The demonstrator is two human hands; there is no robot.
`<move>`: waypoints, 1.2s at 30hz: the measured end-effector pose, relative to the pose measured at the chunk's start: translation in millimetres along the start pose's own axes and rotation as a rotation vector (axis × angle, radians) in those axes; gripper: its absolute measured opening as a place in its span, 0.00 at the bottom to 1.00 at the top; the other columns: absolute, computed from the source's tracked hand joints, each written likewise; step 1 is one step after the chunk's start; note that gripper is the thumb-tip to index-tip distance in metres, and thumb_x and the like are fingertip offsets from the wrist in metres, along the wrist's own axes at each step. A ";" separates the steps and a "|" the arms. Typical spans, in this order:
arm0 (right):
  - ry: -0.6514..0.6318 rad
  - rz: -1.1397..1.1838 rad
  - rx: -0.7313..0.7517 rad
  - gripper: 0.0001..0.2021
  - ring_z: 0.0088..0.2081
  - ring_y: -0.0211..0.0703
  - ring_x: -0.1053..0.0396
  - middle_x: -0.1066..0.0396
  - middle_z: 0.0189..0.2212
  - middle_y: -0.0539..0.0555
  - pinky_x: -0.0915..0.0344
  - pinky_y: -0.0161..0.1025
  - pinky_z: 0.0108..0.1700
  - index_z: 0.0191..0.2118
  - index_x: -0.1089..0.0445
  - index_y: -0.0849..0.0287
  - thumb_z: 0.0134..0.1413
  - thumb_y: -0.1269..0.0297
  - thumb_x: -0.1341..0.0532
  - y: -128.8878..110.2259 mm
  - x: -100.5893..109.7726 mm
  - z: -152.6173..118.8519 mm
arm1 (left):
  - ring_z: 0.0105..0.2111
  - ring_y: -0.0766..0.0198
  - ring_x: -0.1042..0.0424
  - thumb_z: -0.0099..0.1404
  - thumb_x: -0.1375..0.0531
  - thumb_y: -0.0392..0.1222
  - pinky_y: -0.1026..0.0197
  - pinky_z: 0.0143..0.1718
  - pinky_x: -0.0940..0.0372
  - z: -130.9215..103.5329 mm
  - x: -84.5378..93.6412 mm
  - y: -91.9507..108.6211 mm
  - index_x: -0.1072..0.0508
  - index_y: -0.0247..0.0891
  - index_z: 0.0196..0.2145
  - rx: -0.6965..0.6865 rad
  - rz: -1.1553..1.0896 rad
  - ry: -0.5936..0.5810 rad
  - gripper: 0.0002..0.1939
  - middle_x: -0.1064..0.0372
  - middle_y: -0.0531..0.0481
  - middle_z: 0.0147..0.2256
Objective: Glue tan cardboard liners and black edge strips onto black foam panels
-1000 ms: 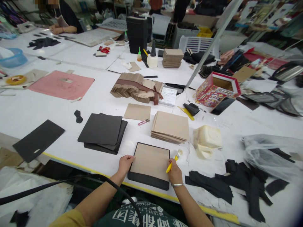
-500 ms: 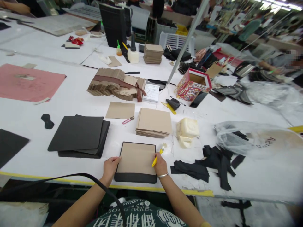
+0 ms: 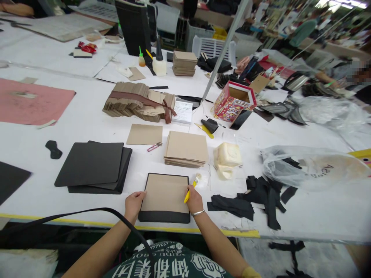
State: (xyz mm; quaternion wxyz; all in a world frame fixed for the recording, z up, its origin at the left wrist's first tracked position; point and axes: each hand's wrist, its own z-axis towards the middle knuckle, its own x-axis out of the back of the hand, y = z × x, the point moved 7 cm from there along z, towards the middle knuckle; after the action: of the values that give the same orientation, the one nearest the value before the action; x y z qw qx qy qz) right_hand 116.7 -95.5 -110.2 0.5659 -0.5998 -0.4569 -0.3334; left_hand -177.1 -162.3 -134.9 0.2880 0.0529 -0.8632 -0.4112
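Observation:
A tan cardboard sheet [image 3: 166, 193] lies on a black panel [image 3: 164, 217] near the table's front edge, with a black border showing around it and a wider black band along the near side. My left hand [image 3: 134, 205] is closed at the left edge, fingertips pinching the cardboard and panel there. In my right hand [image 3: 195, 201] is a yellow-handled brush [image 3: 187, 195], its bristles pointing away from me. That hand's fingers also touch the right edge of the cardboard. Just beyond sits a stack of tan cardboard sheets [image 3: 186, 148], and black panels [image 3: 89, 164] are piled to the left.
Right of the stack stands a cream-coloured block-like container [image 3: 227, 158]. Black strips [image 3: 232, 206] and a clear plastic bag [image 3: 313, 166] lie farther right. Pink-handled snips [image 3: 154, 146] rest near a single sheet. A metal pole [image 3: 223, 54] rises beyond, beside a red patterned box [image 3: 233, 102].
The whole view has shifted slightly, so things appear a little farther left. Both hands keep their places at the cardboard's edges, and the brush stays in my right hand.

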 end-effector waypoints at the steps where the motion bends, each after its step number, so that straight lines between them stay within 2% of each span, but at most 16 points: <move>1: 0.003 -0.006 0.003 0.09 0.24 0.36 0.37 0.35 0.23 0.50 0.50 0.32 0.26 0.37 0.38 0.61 0.56 0.66 0.52 0.3 -0.8 0.1 | 0.27 0.60 0.31 0.48 0.42 0.54 0.62 0.27 0.38 0.2 -0.3 0.6 0.26 0.34 0.25 -0.004 0.009 -0.005 0.18 0.28 0.47 0.25; 9: 0.004 0.003 0.005 0.11 0.23 0.35 0.39 0.37 0.21 0.49 0.51 0.32 0.25 0.39 0.37 0.62 0.56 0.63 0.51 0.6 -3.4 2.9 | 0.26 0.61 0.32 0.48 0.43 0.51 0.64 0.25 0.40 2.3 1.8 8.7 0.27 0.33 0.24 -0.034 0.031 -0.015 0.16 0.29 0.48 0.22; 19: -0.025 -0.019 -0.021 0.09 0.21 0.32 0.45 0.40 0.21 0.48 0.55 0.31 0.25 0.39 0.38 0.62 0.55 0.64 0.49 -3.3 -2.3 2.3 | 0.25 0.62 0.31 0.45 0.40 0.48 0.65 0.25 0.41 21.7 3.5 -0.9 0.27 0.33 0.22 -0.018 0.102 -0.098 0.13 0.29 0.48 0.22; 29: -0.043 -0.023 -0.033 0.10 0.21 0.33 0.45 0.42 0.19 0.47 0.55 0.32 0.26 0.40 0.38 0.62 0.55 0.64 0.50 -7.3 1.7 2.3 | 0.26 0.62 0.31 0.44 0.40 0.49 0.65 0.26 0.42 23.0 6.6 5.0 0.26 0.36 0.22 -0.054 0.225 -0.133 0.12 0.28 0.48 0.23; 33: -0.043 -0.018 -0.040 0.09 0.22 0.33 0.44 0.40 0.20 0.48 0.55 0.32 0.25 0.39 0.39 0.62 0.55 0.65 0.50 -5.6 2.0 1.8 | 0.26 0.63 0.31 0.46 0.40 0.49 0.65 0.27 0.41 22.0 5.2 7.3 0.26 0.36 0.22 -0.075 0.266 -0.154 0.13 0.28 0.48 0.23; 36: -0.060 -0.029 -0.033 0.08 0.22 0.34 0.42 0.38 0.21 0.49 0.54 0.32 0.25 0.40 0.39 0.61 0.55 0.66 0.50 -6.4 0.7 1.4 | 0.26 0.63 0.31 0.47 0.41 0.48 0.65 0.27 0.42 18.3 6.0 16.1 0.27 0.37 0.21 -0.114 0.322 -0.165 0.11 0.29 0.49 0.23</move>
State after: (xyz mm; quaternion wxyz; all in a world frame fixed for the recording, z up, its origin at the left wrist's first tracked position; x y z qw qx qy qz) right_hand 110.8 -94.4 -107.3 0.5370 -0.6121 -0.4768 -0.3310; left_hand -189.7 -141.3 -129.4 0.2811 -0.1364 -0.8565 -0.4109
